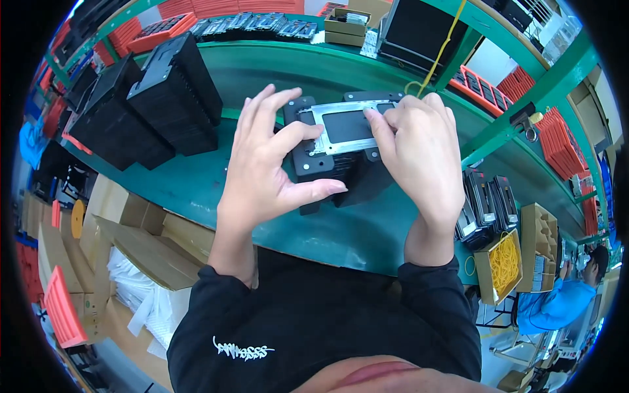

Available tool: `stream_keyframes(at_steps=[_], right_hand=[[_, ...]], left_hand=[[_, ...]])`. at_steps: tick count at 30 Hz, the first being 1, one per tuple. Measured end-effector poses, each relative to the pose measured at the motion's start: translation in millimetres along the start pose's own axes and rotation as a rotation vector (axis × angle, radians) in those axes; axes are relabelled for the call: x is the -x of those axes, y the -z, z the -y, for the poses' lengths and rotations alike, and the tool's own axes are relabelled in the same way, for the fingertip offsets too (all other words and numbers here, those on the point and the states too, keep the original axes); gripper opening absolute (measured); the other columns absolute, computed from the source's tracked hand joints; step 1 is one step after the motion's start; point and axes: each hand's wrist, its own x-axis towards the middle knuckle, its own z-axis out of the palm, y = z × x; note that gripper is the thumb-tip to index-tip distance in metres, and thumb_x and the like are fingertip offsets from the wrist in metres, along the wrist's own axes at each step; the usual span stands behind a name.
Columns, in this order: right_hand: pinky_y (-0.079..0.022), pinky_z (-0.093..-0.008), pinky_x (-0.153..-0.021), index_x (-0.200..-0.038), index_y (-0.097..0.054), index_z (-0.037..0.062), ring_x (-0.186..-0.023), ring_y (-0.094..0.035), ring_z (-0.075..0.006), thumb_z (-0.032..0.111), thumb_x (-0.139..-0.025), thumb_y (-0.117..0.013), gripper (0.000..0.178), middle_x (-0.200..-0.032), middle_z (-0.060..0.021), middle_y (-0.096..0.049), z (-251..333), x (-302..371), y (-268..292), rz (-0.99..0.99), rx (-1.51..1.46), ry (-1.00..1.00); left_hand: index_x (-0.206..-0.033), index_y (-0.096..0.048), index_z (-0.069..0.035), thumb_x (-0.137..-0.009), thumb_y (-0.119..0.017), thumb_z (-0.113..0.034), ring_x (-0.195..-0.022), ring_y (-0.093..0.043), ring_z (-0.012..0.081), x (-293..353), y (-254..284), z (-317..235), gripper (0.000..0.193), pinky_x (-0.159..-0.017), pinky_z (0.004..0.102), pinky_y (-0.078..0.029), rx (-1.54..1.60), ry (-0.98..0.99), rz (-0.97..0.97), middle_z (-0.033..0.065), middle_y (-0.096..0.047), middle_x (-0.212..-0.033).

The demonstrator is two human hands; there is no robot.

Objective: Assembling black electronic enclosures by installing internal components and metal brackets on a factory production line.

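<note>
A silver rectangular metal frame (341, 109) with a dark middle lies on a black plastic tray-like fixture (303, 157), the top one of a black stack (357, 183) on the green bench. My left hand (259, 150) is beside its left end with fingers spread; one fingertip touches the frame's left edge and the thumb points out below. My right hand (422, 137) is closed over the right end, the thumb on the frame's inner edge and the other fingers curled. Those fingers hide that end of the frame.
Tall black stacks (173, 92) stand at the left of the green bench (295, 236). An open carton (157, 255) with white packing sits lower left. At right are black devices (485, 200) and a box of yellow bands (503, 265). Beyond works a person in blue (557, 304).
</note>
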Motion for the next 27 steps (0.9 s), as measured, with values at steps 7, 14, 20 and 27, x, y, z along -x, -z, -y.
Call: stream_keyframes(at_steps=[7,14,20,27], right_hand=[[-0.045,-0.039,-0.085,-0.084,-0.074,0.0005,-0.091,-0.057,-0.0291,0.019,-0.094,-0.069,0.022,-0.091,-0.0125,-0.066,-31,10,-5,-0.076,-0.185,0.074],[-0.049,-0.0425,-0.094,-0.118,-0.071,0.0038,-0.108,-0.063,-0.0339,0.013,-0.094,-0.067,0.026,-0.114,-0.0146,-0.067,-157,149,-47,-0.075,-0.143,-0.49],[-0.051,-0.0462,-0.092,-0.12,-0.071,0.0069,-0.108,-0.065,-0.0332,0.006,-0.086,-0.068,0.033,-0.12,-0.015,-0.07,-154,269,-75,-0.067,0.328,-0.468],[-0.054,-0.0412,-0.08,-0.104,-0.074,0.0097,-0.087,-0.07,-0.0278,0.003,-0.089,-0.065,0.018,-0.097,-0.0077,-0.076,-92,240,-29,-0.3,-0.046,-0.486]], left_hand=[[-0.101,-0.072,-0.005,-0.066,-0.081,-0.071,-0.134,-0.047,0.049,-11,-3,6,0.076,-0.112,0.059,-0.035,0.144,-0.048,0.0,0.0238,-0.056,-0.138],[-0.093,-0.067,-0.004,-0.085,-0.032,-0.093,-0.112,-0.06,0.0462,111,-9,13,0.096,-0.098,0.0608,-0.046,1.581,-0.011,0.097,0.0259,-0.057,-0.12],[-0.097,-0.07,0.002,-0.093,-0.043,-0.081,-0.098,-0.067,0.0398,155,-49,-5,0.087,-0.09,0.0523,-0.054,1.628,0.351,0.604,0.0263,-0.063,-0.111],[-0.153,-0.038,0.003,-0.096,-0.063,-0.053,-0.13,-0.054,0.0389,105,-106,-93,0.084,-0.108,0.048,-0.044,1.475,0.474,0.731,0.0269,-0.045,-0.148]])
